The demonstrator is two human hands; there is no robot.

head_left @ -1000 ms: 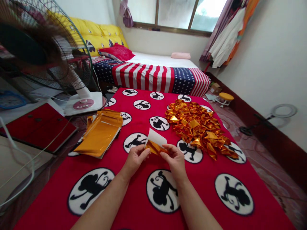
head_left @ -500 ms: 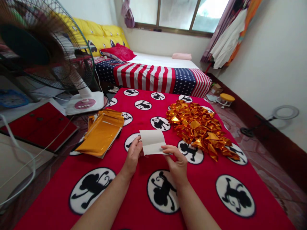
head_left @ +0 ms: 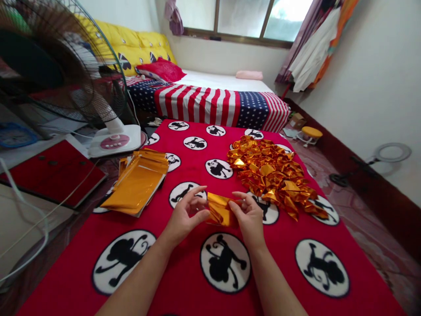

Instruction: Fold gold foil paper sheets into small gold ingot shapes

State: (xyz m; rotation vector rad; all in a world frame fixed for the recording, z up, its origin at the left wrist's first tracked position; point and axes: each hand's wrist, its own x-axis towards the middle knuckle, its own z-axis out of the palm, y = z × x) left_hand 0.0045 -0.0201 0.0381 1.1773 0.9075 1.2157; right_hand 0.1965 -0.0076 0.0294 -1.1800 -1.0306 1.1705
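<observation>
A small sheet of gold foil paper (head_left: 219, 210), folded over so its shiny side shows, is held just above the red cloth between my hands. My right hand (head_left: 249, 217) pinches its right end, thumb in front and fingers behind. At the left edge, the thumb of my left hand (head_left: 187, 215) presses against the paper while the index finger stretches out above; the other fingers are curled and partly hidden. A pile of folded gold foil pieces (head_left: 269, 169) lies to the right. To the left rests a stack of flat gold foil sheets (head_left: 136, 182).
The red cloth (head_left: 276, 267) with monkey prints covers the surface under my hands. A standing fan (head_left: 115, 136) is at the left beside a red panel (head_left: 55, 173). Behind is a bed (head_left: 210, 107) with a striped cover. A yellow stool (head_left: 312, 132) stands right on the floor.
The paper showed its white back and lay wider; now it is folded smaller with the gold side showing. Both hands have shifted slightly, and my left index finger has lifted off.
</observation>
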